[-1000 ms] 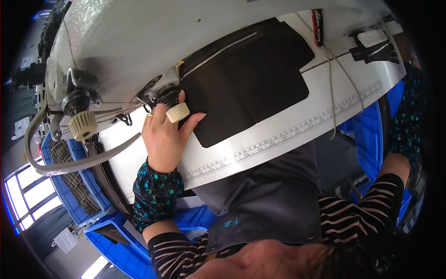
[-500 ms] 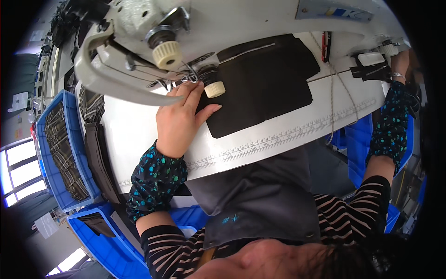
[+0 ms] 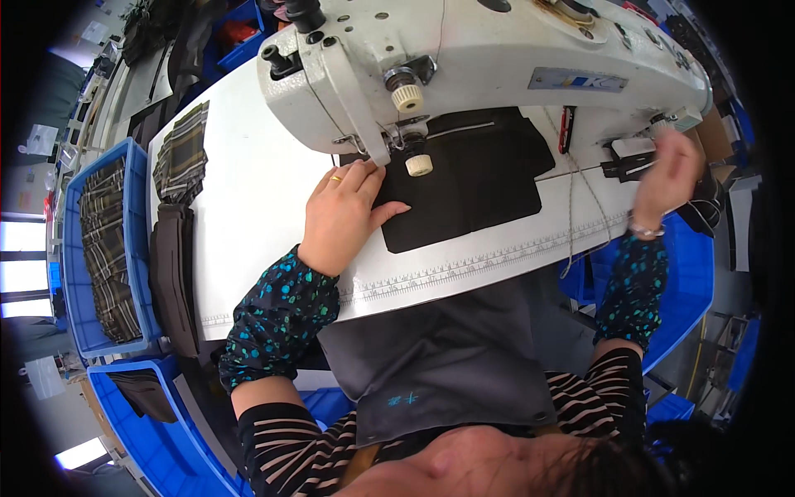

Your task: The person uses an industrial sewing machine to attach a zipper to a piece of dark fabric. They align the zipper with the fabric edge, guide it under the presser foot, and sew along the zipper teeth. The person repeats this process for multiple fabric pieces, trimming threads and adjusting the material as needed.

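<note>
My left hand [image 3: 344, 211] lies with its fingers stretched out at the left edge of a dark brown fabric piece [image 3: 472, 190], fingertips close to the presser foot area of the white sewing machine [image 3: 489, 70]. The needle area is partly hidden by the machine head. A light zipper [image 3: 461, 129] runs along the fabric's far part. The cloth lies flat under the machine head. My right hand [image 3: 669, 178] is raised over the table's right side, near a small dark zippered piece [image 3: 629, 168]; its fingers are smeared by motion.
A red-and-black tool [image 3: 566, 129] stands by the machine, with a loose cord [image 3: 571, 215] nearby. A ruler strip [image 3: 464, 267] follows the table's near edge. At left are plaid pieces [image 3: 182, 155], folded dark cloth [image 3: 172, 273] and blue bins [image 3: 137, 248]. Another blue bin [image 3: 687, 265] stands at right.
My right hand has come away from the machine's right end, moving left and nearer to me. The view has shifted, showing more of the machine. My left hand stays at the fabric's left edge.
</note>
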`<state>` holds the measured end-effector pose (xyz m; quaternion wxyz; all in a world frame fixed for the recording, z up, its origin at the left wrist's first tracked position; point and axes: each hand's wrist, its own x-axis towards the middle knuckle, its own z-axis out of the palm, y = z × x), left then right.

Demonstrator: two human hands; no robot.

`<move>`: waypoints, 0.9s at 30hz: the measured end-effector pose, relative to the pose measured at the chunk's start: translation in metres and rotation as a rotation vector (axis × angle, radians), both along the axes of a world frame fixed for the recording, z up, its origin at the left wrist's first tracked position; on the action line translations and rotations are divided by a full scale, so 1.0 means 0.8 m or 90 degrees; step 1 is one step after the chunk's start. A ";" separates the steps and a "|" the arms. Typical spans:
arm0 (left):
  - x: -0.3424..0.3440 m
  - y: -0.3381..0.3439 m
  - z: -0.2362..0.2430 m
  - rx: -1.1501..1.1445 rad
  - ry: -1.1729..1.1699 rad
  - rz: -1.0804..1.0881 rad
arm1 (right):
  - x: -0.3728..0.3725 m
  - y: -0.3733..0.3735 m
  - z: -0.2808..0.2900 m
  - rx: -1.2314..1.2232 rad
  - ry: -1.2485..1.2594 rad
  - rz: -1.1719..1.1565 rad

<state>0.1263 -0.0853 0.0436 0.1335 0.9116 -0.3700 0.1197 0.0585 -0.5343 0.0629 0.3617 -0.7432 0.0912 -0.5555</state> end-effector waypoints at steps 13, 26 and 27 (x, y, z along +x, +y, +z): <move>0.003 0.001 -0.002 -0.022 0.010 -0.020 | 0.116 0.232 -0.016 -0.349 0.205 0.274; 0.000 0.002 -0.003 -0.019 0.011 -0.020 | 0.117 0.227 -0.016 -0.331 0.228 0.331; 0.001 0.001 -0.003 -0.021 0.012 -0.021 | 0.117 0.224 -0.015 -0.321 0.228 0.352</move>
